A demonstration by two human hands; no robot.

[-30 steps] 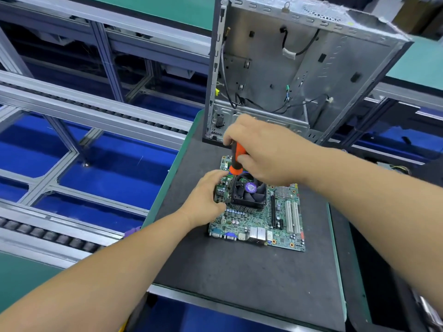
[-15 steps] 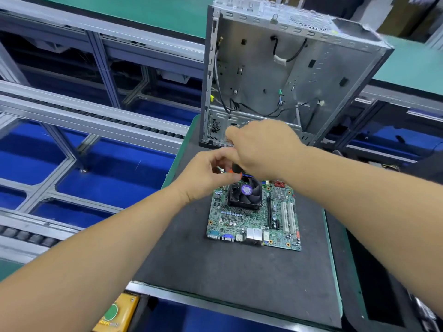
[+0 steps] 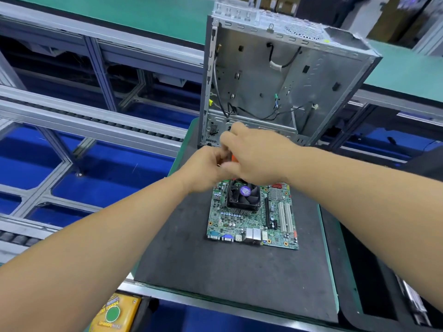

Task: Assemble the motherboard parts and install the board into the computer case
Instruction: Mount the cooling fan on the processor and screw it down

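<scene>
Fingers of the right hand curl shut around an orange-handled tool, mostly hidden; the left hand pinches in against it, though what it holds, if anything, I cannot tell. Both meet above the far edge of the green rectangular motherboard, which lies flat on the dark grey mat, near the open grey metal computer case. The board looks light, stiff and fragile: best gripped by its bare edges, not the black cooler fan.

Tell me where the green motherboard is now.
The green motherboard lies flat on the dark mat, centre of the head view, in front of the open metal case.
</scene>
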